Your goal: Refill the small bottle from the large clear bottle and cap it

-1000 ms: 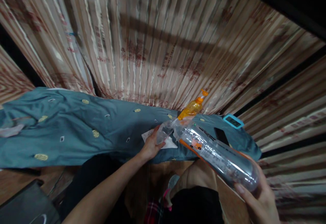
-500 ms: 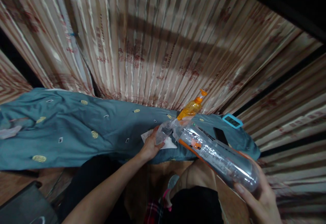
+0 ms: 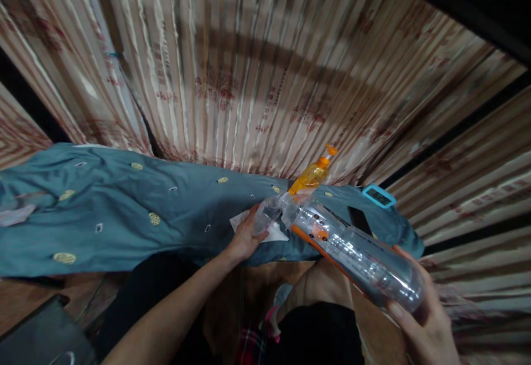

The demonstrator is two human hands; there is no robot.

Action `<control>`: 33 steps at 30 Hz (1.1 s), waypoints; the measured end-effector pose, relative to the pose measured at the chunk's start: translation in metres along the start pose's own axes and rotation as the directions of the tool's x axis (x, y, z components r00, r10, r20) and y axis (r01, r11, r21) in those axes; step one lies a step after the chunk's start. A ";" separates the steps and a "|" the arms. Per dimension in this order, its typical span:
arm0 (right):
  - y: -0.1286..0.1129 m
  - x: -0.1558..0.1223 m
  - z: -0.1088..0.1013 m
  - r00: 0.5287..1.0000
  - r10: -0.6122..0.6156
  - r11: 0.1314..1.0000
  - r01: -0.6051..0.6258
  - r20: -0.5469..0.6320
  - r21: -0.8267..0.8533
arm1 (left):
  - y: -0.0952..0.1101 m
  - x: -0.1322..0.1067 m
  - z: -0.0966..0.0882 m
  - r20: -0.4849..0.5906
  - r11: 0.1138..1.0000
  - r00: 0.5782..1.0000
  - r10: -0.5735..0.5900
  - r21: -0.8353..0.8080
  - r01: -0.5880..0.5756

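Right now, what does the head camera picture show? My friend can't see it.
A left hand holds a clear plastic piece close to a large clear bottle, tilted in the right hand. Also showing are an orange pump bottle, a teal patterned cloth and pleated curtains.

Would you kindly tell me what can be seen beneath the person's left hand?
Beneath the left hand, a white sheet lies on the teal patterned cloth. The hand and the clear plastic piece it holds cover the sheet's middle, which cannot be seen.
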State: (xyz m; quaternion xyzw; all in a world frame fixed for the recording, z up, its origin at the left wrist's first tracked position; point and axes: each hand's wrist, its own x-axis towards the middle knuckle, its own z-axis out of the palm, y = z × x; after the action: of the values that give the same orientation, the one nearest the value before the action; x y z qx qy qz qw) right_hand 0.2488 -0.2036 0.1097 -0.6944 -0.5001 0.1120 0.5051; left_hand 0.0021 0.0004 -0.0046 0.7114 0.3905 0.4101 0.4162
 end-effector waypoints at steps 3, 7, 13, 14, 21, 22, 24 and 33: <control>-0.002 0.000 0.001 1.000 -0.010 1.000 0.010 -0.003 0.006 | -0.002 0.000 0.001 -0.010 1.000 1.000 -0.002 -0.006 0.002; -0.001 0.002 -0.001 1.000 -0.014 0.999 0.014 -0.012 0.030 | 0.000 0.000 0.000 -0.005 1.000 1.000 -0.002 0.005 0.002; 0.003 0.001 -0.003 0.999 -0.033 0.999 0.033 0.025 0.002 | 0.005 -0.001 -0.002 -0.005 1.000 1.000 -0.007 -0.019 0.007; 0.002 0.000 -0.002 0.999 -0.038 0.999 0.038 0.015 0.001 | 0.005 -0.001 -0.002 -0.005 1.000 1.000 -0.007 -0.023 0.007; -0.015 -0.003 0.005 0.999 -0.019 1.000 0.018 -0.030 -0.023 | 0.002 -0.001 -0.001 -0.003 1.000 1.000 -0.008 -0.011 0.008; -0.016 -0.002 0.005 0.999 -0.017 0.999 0.016 -0.030 -0.033 | 0.003 0.000 -0.001 -0.006 1.000 1.000 -0.004 -0.011 0.004; -0.015 -0.001 0.003 0.999 -0.041 0.998 0.040 -0.010 -0.050 | 0.003 0.000 -0.002 -0.006 1.000 1.000 0.005 -0.010 -0.005; -0.014 0.000 -0.002 0.997 -0.079 0.991 0.080 0.014 -0.110 | 0.004 0.000 -0.002 0.010 1.000 1.000 0.013 0.012 -0.014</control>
State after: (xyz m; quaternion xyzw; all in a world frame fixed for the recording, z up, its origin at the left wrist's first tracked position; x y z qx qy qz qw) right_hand 0.2417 -0.2051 0.1220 -0.7001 -0.5354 0.0674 0.4675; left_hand 0.0008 -0.0007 -0.0005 0.7186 0.3862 0.4069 0.4110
